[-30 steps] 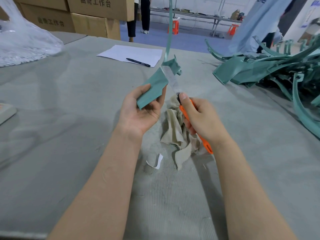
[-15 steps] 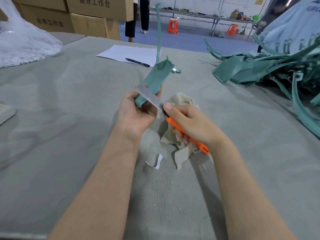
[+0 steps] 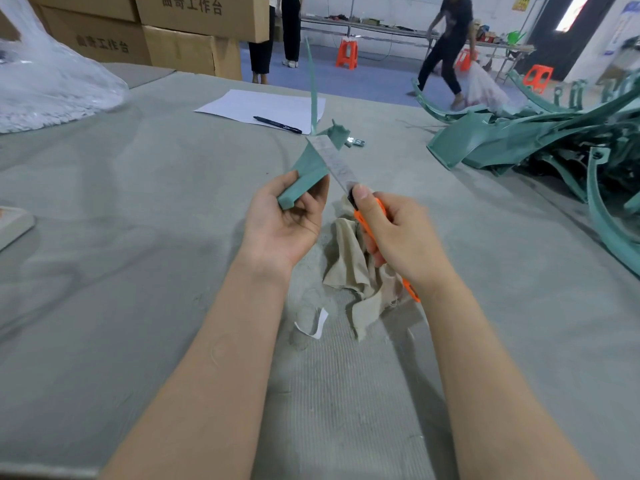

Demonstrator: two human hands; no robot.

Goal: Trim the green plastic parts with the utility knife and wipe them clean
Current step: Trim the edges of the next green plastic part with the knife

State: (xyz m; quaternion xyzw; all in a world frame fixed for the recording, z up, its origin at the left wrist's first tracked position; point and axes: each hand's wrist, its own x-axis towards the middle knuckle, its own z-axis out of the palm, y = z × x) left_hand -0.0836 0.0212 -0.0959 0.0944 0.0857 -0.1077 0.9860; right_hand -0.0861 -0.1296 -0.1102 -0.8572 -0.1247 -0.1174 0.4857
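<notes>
**Long blade, bare fingers: a trim held in mid-air**

We hold a green plastic part [image 3: 306, 171] above the table [image 3: 138, 271]. Our left hand [image 3: 284, 220] clasps its wide lower end, thumb on top and fingers curled beneath, while its thin strip rises away from us. Our right hand [image 3: 401, 237] is clenched round the orange utility knife [image 3: 360, 220], thumb pressed near the top of the handle. The blade [image 3: 332, 161] lies along the part's right edge, tip pointing away.

The danger, as we judge it, is in that blade. It is run out far, and a sideways load on the edge could bend or snap it. The part rests on nothing but our left hand, so a catch in the plastic could twist it and send the steel skidding. The left fingertips sit just beside the lower stretch of the blade, and any pull back toward us would bring it across them. Too steep an angle could gouge the edge rather than shave it.

The beige cloth [image 3: 349, 258] lies crumpled on the table beneath our hands, near enough for the wipe. A pile of green parts [image 3: 540, 143] waits well to the right.
</notes>
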